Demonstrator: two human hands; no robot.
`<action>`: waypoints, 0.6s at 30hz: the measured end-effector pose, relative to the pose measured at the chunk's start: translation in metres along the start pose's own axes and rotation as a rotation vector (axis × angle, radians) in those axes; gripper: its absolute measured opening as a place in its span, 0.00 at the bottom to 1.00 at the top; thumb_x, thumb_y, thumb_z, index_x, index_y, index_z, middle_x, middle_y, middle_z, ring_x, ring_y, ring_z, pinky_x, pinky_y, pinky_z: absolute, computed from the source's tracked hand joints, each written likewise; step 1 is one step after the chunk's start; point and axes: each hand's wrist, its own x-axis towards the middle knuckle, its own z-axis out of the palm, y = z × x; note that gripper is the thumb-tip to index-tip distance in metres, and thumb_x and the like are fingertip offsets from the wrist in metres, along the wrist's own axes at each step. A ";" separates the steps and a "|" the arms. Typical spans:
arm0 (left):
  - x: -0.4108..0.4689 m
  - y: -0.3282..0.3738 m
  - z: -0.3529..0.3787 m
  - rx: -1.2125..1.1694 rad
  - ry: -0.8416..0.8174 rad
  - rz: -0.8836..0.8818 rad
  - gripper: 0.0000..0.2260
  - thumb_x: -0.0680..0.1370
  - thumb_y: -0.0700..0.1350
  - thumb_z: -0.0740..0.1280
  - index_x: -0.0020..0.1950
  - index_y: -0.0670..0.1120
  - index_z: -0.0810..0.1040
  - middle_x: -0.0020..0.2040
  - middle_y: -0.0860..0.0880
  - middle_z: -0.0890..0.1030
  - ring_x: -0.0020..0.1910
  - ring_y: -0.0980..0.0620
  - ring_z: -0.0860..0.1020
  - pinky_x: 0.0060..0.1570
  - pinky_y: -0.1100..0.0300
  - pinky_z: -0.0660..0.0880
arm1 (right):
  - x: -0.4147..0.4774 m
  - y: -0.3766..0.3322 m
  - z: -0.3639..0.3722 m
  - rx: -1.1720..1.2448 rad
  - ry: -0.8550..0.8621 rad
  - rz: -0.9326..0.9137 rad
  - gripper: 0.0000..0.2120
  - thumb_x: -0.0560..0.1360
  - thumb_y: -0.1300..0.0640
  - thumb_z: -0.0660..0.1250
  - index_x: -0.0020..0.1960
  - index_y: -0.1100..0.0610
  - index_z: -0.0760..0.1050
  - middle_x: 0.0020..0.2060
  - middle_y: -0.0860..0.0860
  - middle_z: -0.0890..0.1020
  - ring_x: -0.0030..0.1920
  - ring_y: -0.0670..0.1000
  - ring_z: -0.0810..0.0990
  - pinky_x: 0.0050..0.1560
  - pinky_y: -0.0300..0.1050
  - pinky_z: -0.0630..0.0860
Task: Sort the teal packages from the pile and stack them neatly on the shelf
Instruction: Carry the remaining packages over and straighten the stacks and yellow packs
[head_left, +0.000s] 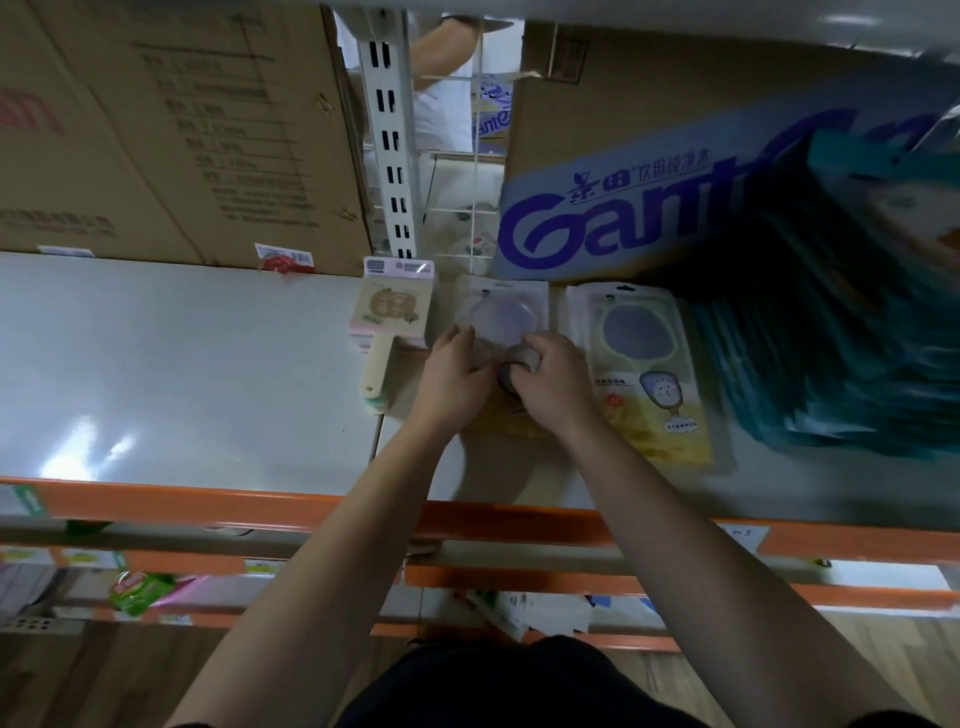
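Leftward open shelf (182, 364), hands (457, 374) gripping package (501, 317)

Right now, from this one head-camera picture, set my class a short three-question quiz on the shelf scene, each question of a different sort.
1. True or false: the teal packages lie at the right end of the shelf.
2. What do the left hand and the right hand hold? A) a cardboard box B) the lavender mirror package C) a teal package
3. Fill in: the shelf's front rail is coloured ____.

Key: 1 true; 2 B; 3 orange.
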 end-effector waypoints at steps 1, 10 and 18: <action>0.000 0.000 0.001 -0.002 -0.013 0.013 0.12 0.77 0.41 0.65 0.59 0.40 0.76 0.60 0.44 0.76 0.57 0.46 0.75 0.50 0.59 0.71 | 0.000 0.001 0.000 -0.015 -0.015 -0.008 0.23 0.77 0.61 0.64 0.71 0.61 0.69 0.69 0.55 0.70 0.69 0.53 0.68 0.65 0.38 0.62; -0.004 0.003 0.003 0.039 -0.007 0.010 0.09 0.77 0.40 0.65 0.54 0.36 0.77 0.58 0.42 0.75 0.54 0.46 0.75 0.52 0.55 0.73 | 0.002 0.005 0.001 -0.032 -0.030 -0.067 0.23 0.75 0.65 0.66 0.70 0.63 0.70 0.67 0.57 0.71 0.67 0.55 0.70 0.65 0.38 0.63; -0.005 0.003 0.001 0.041 -0.007 0.033 0.12 0.78 0.38 0.62 0.60 0.38 0.77 0.63 0.41 0.74 0.61 0.43 0.74 0.57 0.55 0.70 | 0.004 0.004 0.000 -0.048 -0.056 -0.073 0.24 0.76 0.63 0.66 0.71 0.63 0.69 0.69 0.57 0.70 0.68 0.55 0.69 0.66 0.39 0.62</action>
